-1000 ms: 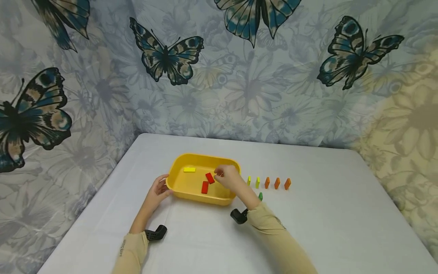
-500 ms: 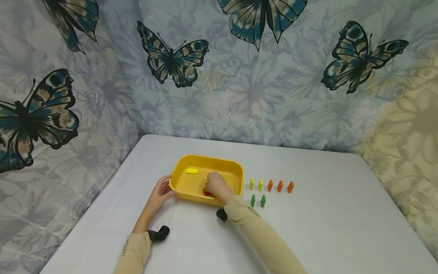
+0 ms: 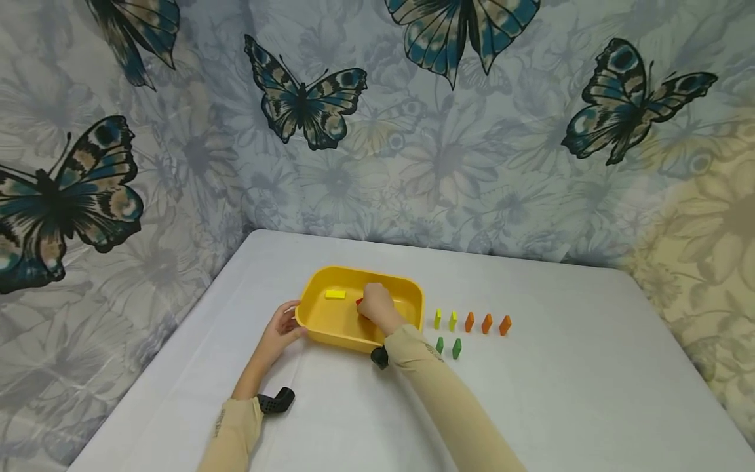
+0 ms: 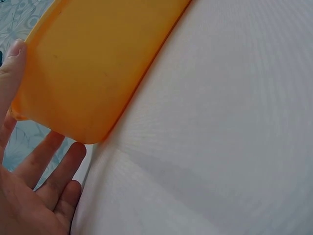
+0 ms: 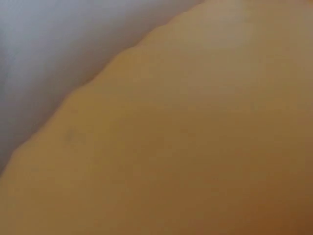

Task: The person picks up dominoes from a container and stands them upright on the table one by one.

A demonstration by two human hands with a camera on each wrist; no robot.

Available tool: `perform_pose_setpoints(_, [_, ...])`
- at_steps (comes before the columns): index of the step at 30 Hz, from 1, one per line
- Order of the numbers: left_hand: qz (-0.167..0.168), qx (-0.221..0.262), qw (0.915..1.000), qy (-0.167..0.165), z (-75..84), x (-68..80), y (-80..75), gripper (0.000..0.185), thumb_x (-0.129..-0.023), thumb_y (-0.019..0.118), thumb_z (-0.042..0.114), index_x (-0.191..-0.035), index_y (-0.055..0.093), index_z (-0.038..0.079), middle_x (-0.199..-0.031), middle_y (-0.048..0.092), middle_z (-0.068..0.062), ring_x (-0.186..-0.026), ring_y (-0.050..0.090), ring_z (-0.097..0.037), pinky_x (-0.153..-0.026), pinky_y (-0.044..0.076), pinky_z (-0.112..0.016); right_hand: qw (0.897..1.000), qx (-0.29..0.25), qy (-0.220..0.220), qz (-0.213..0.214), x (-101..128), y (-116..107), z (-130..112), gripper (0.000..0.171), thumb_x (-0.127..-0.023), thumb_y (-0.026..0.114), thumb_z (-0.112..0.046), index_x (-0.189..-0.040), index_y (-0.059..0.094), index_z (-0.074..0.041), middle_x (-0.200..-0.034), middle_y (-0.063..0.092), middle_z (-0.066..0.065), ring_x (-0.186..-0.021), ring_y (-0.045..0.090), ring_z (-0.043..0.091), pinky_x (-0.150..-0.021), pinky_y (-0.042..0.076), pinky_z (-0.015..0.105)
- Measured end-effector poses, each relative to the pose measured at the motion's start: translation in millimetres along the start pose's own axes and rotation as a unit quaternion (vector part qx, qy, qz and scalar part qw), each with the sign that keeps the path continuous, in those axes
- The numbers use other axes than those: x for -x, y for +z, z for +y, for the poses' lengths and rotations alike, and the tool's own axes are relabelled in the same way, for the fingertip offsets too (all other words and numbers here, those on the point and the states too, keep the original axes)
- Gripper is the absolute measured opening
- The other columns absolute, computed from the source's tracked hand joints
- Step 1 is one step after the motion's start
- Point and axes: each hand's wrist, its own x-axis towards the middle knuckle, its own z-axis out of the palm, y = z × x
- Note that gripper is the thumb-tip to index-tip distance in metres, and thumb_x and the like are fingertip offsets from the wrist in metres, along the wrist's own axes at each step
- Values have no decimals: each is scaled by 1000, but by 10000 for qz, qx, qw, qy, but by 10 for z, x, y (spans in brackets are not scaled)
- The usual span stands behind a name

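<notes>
The right hand [image 3: 375, 305] reaches into the yellow tray [image 3: 407, 288] and closes on a red block [image 3: 359, 301] at the tray's centre; whether it truly grips is unclear. The block looks light, stiff and smooth, best pinched across its long sides. The left hand [image 3: 282, 328], fingers relaxed, steadies the tray's rim at nine o'clock.

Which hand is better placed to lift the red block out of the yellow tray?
Right. The right hand is already inside the yellow tray, right at the red block, though the grip itself is hidden. The left hand rests on the tray's outer left wall, steadying it.
</notes>
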Motion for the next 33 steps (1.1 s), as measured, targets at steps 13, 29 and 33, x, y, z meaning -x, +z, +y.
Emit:
perform_pose_setpoints(13, [33, -10, 9999, -147, 79, -23, 13, 58, -81, 64, 1, -131, 34, 1, -125, 46, -24, -99, 48, -31, -80, 40, -25, 9994, 92, 251, 215, -11, 45, 73, 10, -77, 66, -10, -74, 60, -2, -65, 51, 6, -56, 47, 19, -48, 43, 29])
perform_pose_setpoints(29, [58, -73, 9997, -231, 114, 58, 1, 59, -82, 64, 4, -132, 33, 3, -126, 45, -24, -101, 48, -32, -80, 41, -24, 9746, -1869, -1167, 394, 317, -113, 200, 24, -75, 69, -4, -96, 56, -5, -78, 55, 7, -67, 51, 20, -58, 44, 25])
perform_pose_setpoints(33, [62, -43, 9999, -103, -6, 14, 3, 60, -82, 65, 6, -132, 34, 5, -126, 46, -22, -97, 50, -26, -79, 41, -23, 9345, -2922, -2021, 229, 484, -202, 415, 27, -76, 66, 3, -100, 56, -3, -85, 57, 11, -69, 58, 22, -62, 48, 26])
